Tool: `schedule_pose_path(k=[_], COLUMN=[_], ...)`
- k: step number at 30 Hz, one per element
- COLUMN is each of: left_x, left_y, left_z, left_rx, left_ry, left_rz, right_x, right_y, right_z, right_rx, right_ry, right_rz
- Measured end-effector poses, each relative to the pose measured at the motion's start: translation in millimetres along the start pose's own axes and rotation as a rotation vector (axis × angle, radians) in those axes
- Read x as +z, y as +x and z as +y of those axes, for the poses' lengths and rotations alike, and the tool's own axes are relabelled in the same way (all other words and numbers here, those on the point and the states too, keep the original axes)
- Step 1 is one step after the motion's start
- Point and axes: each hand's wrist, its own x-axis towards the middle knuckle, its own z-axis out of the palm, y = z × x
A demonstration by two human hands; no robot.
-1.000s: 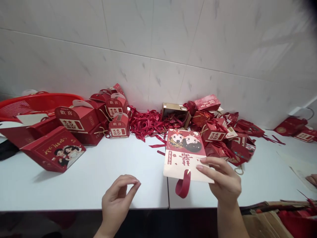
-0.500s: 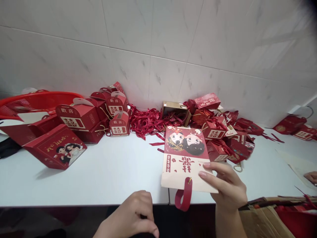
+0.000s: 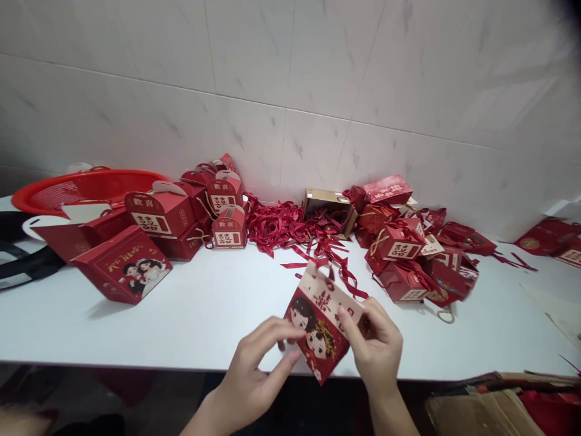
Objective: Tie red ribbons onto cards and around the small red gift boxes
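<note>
A pale tiled wall (image 3: 272, 72) stands behind your white table (image 3: 204, 327). Your right hand (image 3: 376, 339) pinches the upper right side of a small red-and-cream bag (image 3: 324, 324), printed with 2 cartoon heads (image 3: 320, 342), thumb on its front. You hold it tilted at the table's near edge. Your left hand (image 3: 258, 369) is at the bag's left side, thumb and fingers parted; whether they touch it, you cannot tell. Beyond lie tangled red ribbons (image 3: 275, 224), between piled boxes (image 3: 158, 212) and a right-hand heap (image 3: 403, 248).

Left hand (image 3: 255, 376) and right hand (image 3: 380, 344): bare, with slender fingers (image 3: 275, 330) and a rounded thumbnail (image 3: 341, 311); forearms (image 3: 393, 413) bare to the view's edge.
</note>
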Motion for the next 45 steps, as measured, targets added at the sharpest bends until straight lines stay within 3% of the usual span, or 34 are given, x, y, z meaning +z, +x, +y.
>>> schedule_pose_path(k=[4, 9, 20, 31, 37, 41, 45], left_x=[15.4, 22.3, 16.1, 20.5, 17.3, 14.9, 2.1], left_y=[17.4, 21.2, 25.2, 35.0, 33.3, 27.5, 16.6], left_z=[4.4, 1.3, -0.3, -9.3, -9.9, -10.4, -17.6], left_rx=[-0.006, 0.039, 0.228, 0.11, -0.028, -0.11, -0.102], left_ry=[-0.022, 0.014, 0.216, 0.309, 0.092, -0.095, -0.067], left_rz=[0.329, 0.473, 0.449, 0.377, 0.32, 0.314, 0.353], right_x=[17.7, 26.3, 25.4, 33.3, 32.4, 34.4, 30.9], right_y=[-15.2, -22.2, -20.9, -28.8, -26.4, -24.5, -21.4], right_z=[-15.0, -24.0, -21.0, -13.3, -6.1, -2.1, 6.9], right_rx=[-0.077, -0.186, -0.276, -0.101, 0.028, 0.047, 0.096], right_ry=[0.086, 0.177, 0.201, 0.151, 0.094, 0.068, 0.045], right_rz=[-0.044, -0.108, -0.185, -0.16, 0.003, 0.014, 0.069])
